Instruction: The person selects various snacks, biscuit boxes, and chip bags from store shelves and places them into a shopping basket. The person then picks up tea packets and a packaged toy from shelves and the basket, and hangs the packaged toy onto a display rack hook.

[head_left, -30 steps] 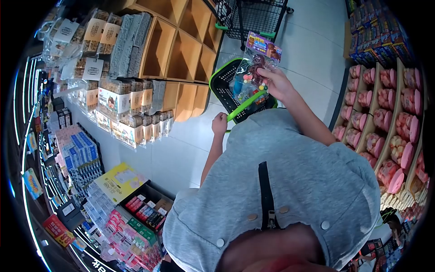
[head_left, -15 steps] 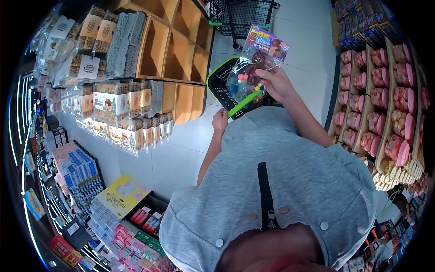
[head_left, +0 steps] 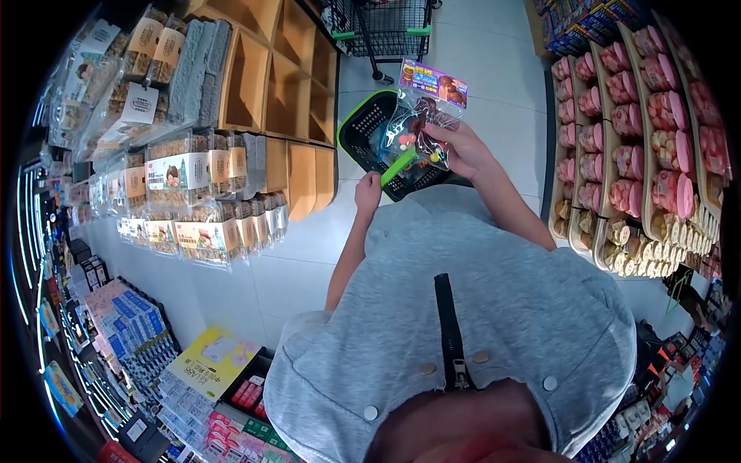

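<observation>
In my right hand (head_left: 461,148) is a clear toy packet (head_left: 423,116) with a purple header card, the thumb pressed on its front. It holds something dark brown and small coloured balls. Below and behind the packet is a black basket (head_left: 363,127) with a green rim. My left hand (head_left: 369,187) is closed round the end of the basket's green handle (head_left: 397,167). The packet covers part of the basket, whose contents are hard to make out.
A black wire cart (head_left: 380,31) stands ahead. Wooden shelves (head_left: 245,81) and packs of baked snacks (head_left: 179,171) are at the left. Racks of pink-lidded jars (head_left: 624,154) line the right. Stacked boxes (head_left: 135,320) stand at the lower left.
The cart, shelves and basket have shifted left in view, while the jar racks have come closer. The packet has moved slightly left and stays in my right hand. My left hand keeps its hold.
</observation>
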The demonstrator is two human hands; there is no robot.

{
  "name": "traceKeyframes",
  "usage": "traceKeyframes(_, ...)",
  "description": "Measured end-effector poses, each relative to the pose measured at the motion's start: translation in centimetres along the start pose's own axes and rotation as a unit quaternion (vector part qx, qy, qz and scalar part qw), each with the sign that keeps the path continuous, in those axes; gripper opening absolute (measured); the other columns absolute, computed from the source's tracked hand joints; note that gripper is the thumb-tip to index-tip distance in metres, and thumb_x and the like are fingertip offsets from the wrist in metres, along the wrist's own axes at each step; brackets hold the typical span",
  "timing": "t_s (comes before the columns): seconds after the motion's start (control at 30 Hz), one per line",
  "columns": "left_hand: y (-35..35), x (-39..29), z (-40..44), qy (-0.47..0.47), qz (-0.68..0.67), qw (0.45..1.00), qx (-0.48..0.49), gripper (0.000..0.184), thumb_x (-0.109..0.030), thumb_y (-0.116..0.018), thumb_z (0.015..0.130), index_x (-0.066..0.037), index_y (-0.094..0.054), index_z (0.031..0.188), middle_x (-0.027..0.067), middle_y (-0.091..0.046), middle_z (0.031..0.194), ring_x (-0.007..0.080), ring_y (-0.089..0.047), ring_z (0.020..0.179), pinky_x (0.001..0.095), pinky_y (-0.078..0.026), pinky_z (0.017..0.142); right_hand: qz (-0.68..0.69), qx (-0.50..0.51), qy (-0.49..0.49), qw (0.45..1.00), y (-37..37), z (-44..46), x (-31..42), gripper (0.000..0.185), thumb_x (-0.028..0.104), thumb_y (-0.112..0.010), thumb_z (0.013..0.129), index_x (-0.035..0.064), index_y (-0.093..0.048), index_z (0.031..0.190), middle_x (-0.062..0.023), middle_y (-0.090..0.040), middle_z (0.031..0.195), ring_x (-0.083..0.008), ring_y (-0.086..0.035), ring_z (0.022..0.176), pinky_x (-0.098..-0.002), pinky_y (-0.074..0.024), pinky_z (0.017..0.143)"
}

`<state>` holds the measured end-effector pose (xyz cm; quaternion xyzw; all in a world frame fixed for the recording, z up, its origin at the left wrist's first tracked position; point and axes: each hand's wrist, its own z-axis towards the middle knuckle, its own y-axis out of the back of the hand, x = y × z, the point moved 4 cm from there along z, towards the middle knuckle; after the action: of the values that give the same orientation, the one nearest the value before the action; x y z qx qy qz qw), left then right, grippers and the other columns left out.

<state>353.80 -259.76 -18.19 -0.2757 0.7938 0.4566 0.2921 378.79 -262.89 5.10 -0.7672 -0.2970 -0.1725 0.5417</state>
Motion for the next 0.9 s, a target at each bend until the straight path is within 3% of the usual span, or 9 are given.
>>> traceKeyframes(0.2,-0.5,-0.2,-2.4,-0.014,0.011,1.0,-0.008,0.033,-0.033,-0.043,0.09,-0.012,-0.067,0.097,0.0164,-0.067,0.089,0.0365,-0.064,0.087,0.042,-0.049,0.074,-0.064,-0.015,0.042,0.997,-1.2,-2.3,-1.7,0.034,0.006,-0.066,0.086,0.0005,-0.053,0.117,-0.0088,-0.062,0.108,-0.0176,-0.061,0.103,-0.0345,-0.0495,0.093)
traceKeyframes(0.37,-1.0,-1.1,-5.6,-0.028,0.011,0.999,-0.045,0.031,-0.035,-0.045,0.091,-0.013,-0.067,0.094,0.0148,-0.068,0.084,0.0365,-0.064,0.081,0.0444,-0.049,0.069,-0.074,-0.005,0.049,0.996,-1.1,-3.1,-2.8,0.032,0.006,-0.066,0.086,0.0058,-0.054,0.116,-0.0055,-0.063,0.107,-0.0158,-0.061,0.1,-0.032,-0.05,0.09)
traceKeyframes(0.53,-2.2,-2.6,-8.8,-0.022,0.031,0.996,-0.078,0.03,-0.035,-0.046,0.091,-0.013,-0.066,0.091,0.0146,-0.066,0.078,0.0361,-0.064,0.075,0.0446,-0.049,0.065,-0.109,0.07,0.027,0.991,-1.2,-3.0,-2.4,0.037,0.01,-0.066,0.087,0.0046,-0.052,0.121,-0.0079,-0.062,0.111,-0.0177,-0.06,0.104,-0.0345,-0.0493,0.092)
traceKeyframes(0.67,-3.9,-4.0,-10.2,-0.019,0.046,0.994,-0.093,0.029,-0.035,-0.047,0.091,-0.013,-0.066,0.092,0.0147,-0.066,0.079,0.0354,-0.064,0.075,0.0426,-0.049,0.064,-0.105,0.139,0.039,0.984,-1.6,-4.2,-0.9,0.041,0.018,-0.065,0.089,0.0036,-0.05,0.124,-0.0097,-0.06,0.114,-0.0188,-0.059,0.107,-0.0355,-0.0491,0.092)
traceKeyframes(0.77,-5.0,-4.5,-10.9,-0.013,0.061,0.992,-0.107,0.029,-0.036,-0.047,0.09,-0.014,-0.066,0.09,0.0144,-0.066,0.077,0.0366,-0.064,0.073,0.0458,-0.049,0.063,-0.054,0.09,0.018,0.994,-0.5,-5.6,0.3,0.039,0.018,-0.067,0.088,0.003,-0.051,0.121,-0.0071,-0.062,0.113,-0.0165,-0.062,0.1,-0.0317,-0.0506,0.088)
traceKeyframes(0.9,-7.0,-5.0,-12.7,-0.012,0.091,0.989,-0.114,0.028,-0.036,-0.047,0.089,-0.015,-0.066,0.088,0.0147,-0.066,0.075,0.0373,-0.063,0.072,0.0479,-0.049,0.063,-0.016,0.112,0.006,0.994,2.7,-7.6,1.6,0.033,0.016,-0.066,0.089,0.0032,-0.055,0.117,-0.0065,-0.063,0.11,-0.0165,-0.062,0.098,-0.0326,-0.0523,0.087)
